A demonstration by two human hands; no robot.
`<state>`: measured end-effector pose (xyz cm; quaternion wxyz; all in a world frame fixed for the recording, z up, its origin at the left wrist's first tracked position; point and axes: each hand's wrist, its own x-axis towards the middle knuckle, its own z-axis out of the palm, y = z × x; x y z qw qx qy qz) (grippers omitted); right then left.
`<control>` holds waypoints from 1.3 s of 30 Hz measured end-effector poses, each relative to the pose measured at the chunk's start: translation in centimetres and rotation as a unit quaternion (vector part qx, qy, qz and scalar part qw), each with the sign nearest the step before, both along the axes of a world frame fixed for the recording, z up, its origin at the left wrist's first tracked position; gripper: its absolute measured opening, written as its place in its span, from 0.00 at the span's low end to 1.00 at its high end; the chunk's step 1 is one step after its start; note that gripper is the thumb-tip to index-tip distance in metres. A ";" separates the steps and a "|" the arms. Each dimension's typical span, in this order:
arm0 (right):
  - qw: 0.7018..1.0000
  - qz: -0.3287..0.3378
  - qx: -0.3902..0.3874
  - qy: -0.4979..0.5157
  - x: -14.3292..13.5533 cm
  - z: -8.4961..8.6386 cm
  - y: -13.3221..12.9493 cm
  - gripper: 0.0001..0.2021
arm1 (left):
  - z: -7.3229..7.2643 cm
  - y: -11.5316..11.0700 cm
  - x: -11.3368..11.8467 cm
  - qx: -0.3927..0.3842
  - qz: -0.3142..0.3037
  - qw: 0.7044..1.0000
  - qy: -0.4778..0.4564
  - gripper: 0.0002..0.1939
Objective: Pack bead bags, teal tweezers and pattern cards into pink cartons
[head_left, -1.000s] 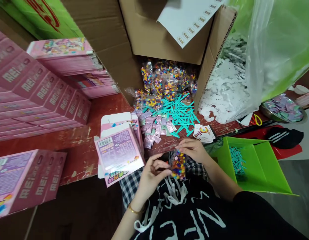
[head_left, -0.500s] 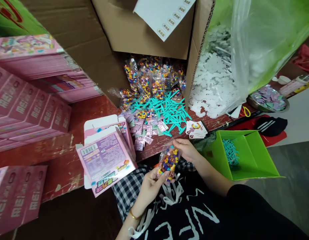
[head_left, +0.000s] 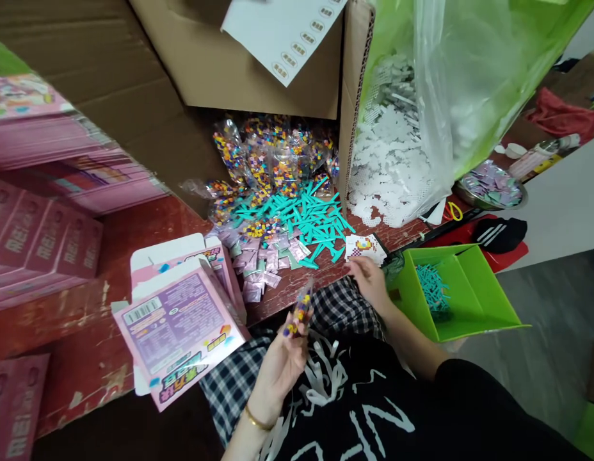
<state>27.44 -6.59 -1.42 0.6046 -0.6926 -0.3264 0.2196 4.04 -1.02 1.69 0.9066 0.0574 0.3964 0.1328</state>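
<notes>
My left hand is closed around a clear plastic bag of small coloured beads, held upright above my lap. At the table's front edge is my right hand, its fingers loosely bent and slightly apart, with nothing visible in them. Its fingertips reach the lower edge of a stack of printed pattern cards; whether they grip a card I cannot tell. Left of the cards lies a pile of turquoise plastic sticks. Small pinkish and greenish sachets are scattered in front of the pile.
Pink printed boxes lie open-flapped at the left table edge. More bead bags are heaped under a cardboard box. White perforated pieces fill a lined carton. At right are a green bin and a metal bowl of sachets.
My right hand has let go of the bead bag and moved up to the card stack. My left hand keeps the bag, now turned edge-on. The view has shifted right.
</notes>
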 end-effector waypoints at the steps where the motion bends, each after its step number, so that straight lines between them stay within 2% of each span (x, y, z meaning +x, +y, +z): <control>1: 0.998 -0.048 -0.014 -0.049 2.0 -0.4 -1.1 0.15 | -0.1 0.0 -0.1 -0.013 0.016 0.999 0.026 0.13; 3: 0.975 -0.146 -0.056 -0.160 6.1 -1.5 -3.5 0.16 | -0.2 0.0 -0.2 -0.001 0.021 0.996 0.090 0.12; 5: 0.933 -0.215 -0.127 -0.258 9.9 -2.9 -5.7 0.19 | -0.5 -0.1 -0.3 0.042 0.015 0.990 0.133 0.08; 7: 0.894 -0.230 -0.222 -0.315 12.5 -4.5 -7.1 0.23 | -0.9 -0.2 -0.3 0.085 0.000 0.988 0.129 0.03; 9: 0.865 -0.213 -0.304 -0.337 13.8 -6.0 -7.6 0.27 | -1.2 -0.3 -0.4 0.128 -0.024 0.986 0.099 0.09; 13: 0.837 -0.189 -0.361 -0.365 14.0 -7.9 -7.3 0.33 | -0.9 -0.3 -0.5 0.185 -0.089 0.977 0.051 0.18; 17: 0.820 -0.183 -0.378 -0.388 13.8 -8.5 -7.0 0.35 | -0.7 -0.3 -0.4 0.208 -0.103 0.969 0.088 0.20; 23: 0.804 -0.169 -0.397 -0.409 13.9 -8.8 -6.8 0.35 | -1.9 -0.6 0.0 0.234 -0.103 0.962 0.100 0.20; 28: 0.793 -0.147 -0.415 -0.422 13.8 -8.2 -6.1 0.35 | -2.6 -0.8 0.4 0.247 -0.117 0.958 0.087 0.20; 30: 0.797 -0.137 -0.412 -0.420 14.1 -7.7 -6.1 0.33 | -2.6 -0.9 0.5 0.251 -0.120 0.957 0.086 0.20; 32: 0.818 -0.154 -0.383 -0.401 14.6 -7.0 -6.5 0.27 | -2.6 -1.0 0.5 0.255 -0.120 0.956 0.086 0.21; 34: 0.863 -0.217 -0.307 -0.338 15.2 -6.2 -7.1 0.21 | -2.5 -1.1 0.4 0.257 -0.112 0.956 0.089 0.21; 36: 0.911 -0.272 -0.216 -0.222 15.7 -5.5 -7.3 0.22 | -2.4 -1.2 0.2 0.262 -0.104 0.955 0.095 0.22; 37: 0.929 -0.277 -0.181 -0.165 15.9 -5.2 -7.2 0.23 | -2.4 -1.2 0.2 0.266 -0.101 0.954 0.098 0.22; 39: 0.955 -0.243 -0.146 -0.090 16.0 -4.7 -6.5 0.26 | -2.4 -1.2 0.2 0.279 -0.097 0.950 0.103 0.22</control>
